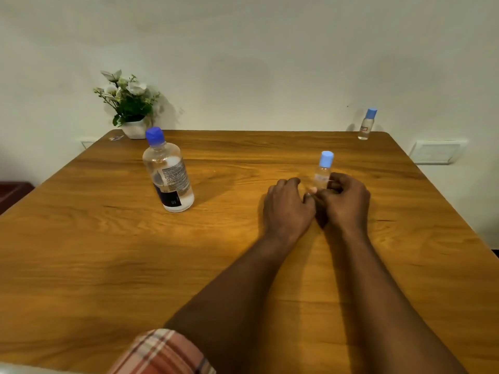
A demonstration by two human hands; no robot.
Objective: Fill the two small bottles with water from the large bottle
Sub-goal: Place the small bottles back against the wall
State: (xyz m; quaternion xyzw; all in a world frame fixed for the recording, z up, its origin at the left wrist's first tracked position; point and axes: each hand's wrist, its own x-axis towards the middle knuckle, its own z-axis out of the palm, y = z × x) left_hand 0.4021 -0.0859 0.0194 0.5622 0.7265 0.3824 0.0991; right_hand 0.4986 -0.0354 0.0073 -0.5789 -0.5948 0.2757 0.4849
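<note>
A large clear bottle [168, 174] with a blue cap and a label stands on the wooden table [108, 252], left of centre. A small clear bottle [323, 168] with a light blue cap stands upright right of centre. My right hand [347, 201] is curled around its lower part, and my left hand [287, 206] touches it from the left with bent fingers. The bottle's base is hidden behind my fingers. A second small bottle [366, 124], capped in blue, stands at the table's far right corner, away from both hands.
A white pot of flowers [127, 103] sits at the far left corner against the wall. A white wall plate [436, 152] is beyond the table's right edge. A plaid sleeve [164, 354] shows at the bottom.
</note>
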